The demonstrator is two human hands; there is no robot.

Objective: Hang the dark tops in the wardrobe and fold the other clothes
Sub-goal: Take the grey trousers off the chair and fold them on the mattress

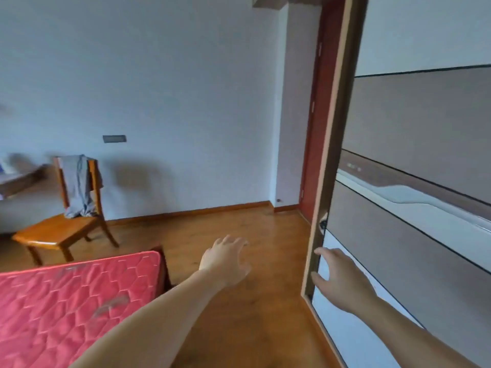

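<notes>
Two bare forearms enter from the bottom edge, both cut off above the elbow. The left hand (pixel 225 257) is held out over the floor (pixel 239 301), fingers spread and relaxed, holding nothing. The right hand (pixel 338 277) lies with fingers straight and spread against the leading edge of the wardrobe door (pixel 414 208); whether the thumb hooks behind the edge cannot be told. The hands are well apart.

One sliding door is seen, in grey-brown and white panels, cut off by the right and bottom edges. The wardrobe interior is hidden behind it.

One red quilted mattress (pixel 74 309) fills the bottom left corner, cut off by the left and bottom edges; faint marks on it are too blurred to read.

Farther off, one wooden chair (pixel 58 232) stands near the wall (pixel 186 102), with one grey garment (pixel 78 185) draped over its backrest and trailing onto the rear of the seat. A shelf at the left edge is blurred. One dark plate (pixel 114 138) is fixed to the wall. One red-brown door (pixel 314 128) stands in the far corner.
</notes>
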